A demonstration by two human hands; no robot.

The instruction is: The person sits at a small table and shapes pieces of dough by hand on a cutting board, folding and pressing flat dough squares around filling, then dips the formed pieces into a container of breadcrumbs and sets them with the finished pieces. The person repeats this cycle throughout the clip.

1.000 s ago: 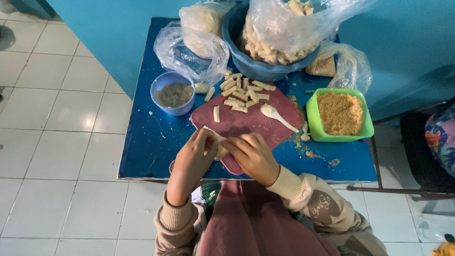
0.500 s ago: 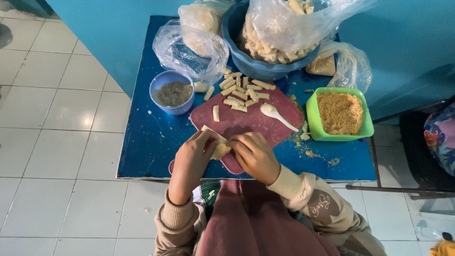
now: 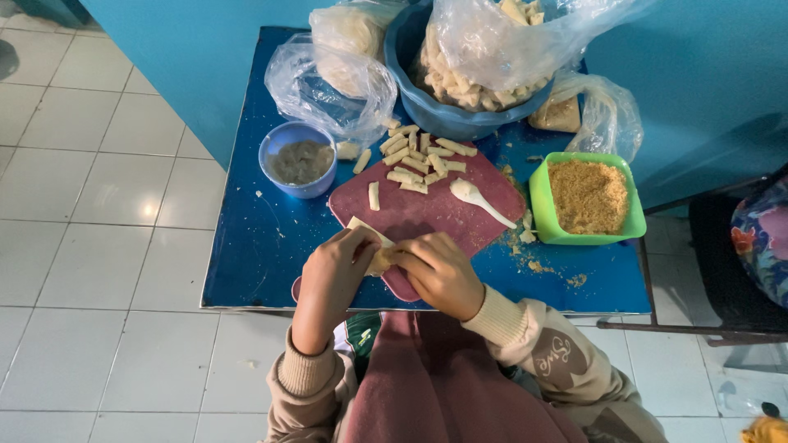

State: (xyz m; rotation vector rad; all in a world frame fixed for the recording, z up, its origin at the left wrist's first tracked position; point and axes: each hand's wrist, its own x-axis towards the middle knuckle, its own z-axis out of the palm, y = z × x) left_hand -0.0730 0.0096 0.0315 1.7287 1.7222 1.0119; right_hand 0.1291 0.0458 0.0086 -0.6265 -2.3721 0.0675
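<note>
Both hands work over the near edge of the dark red plastic cutting board [image 3: 427,215] on the blue table [image 3: 246,246]. The left hand [image 3: 332,275] and right hand [image 3: 439,271] together pinch a pale, thin dough wrapper [image 3: 373,246], fingers closed on it from both sides.

Containers:
- Small blue plastic bowl [image 3: 298,157], left of the board: holds a grey paste.
- Green square plastic tub [image 3: 587,198], right of the board: filled with orange-brown crumbs.
- Large blue plastic basin [image 3: 460,111], behind the board: holds a clear bag of pale sticks.

Finished pale rolled sticks [image 3: 419,156] lie on the board's far end, beside a white plastic spoon [image 3: 480,199].
</note>
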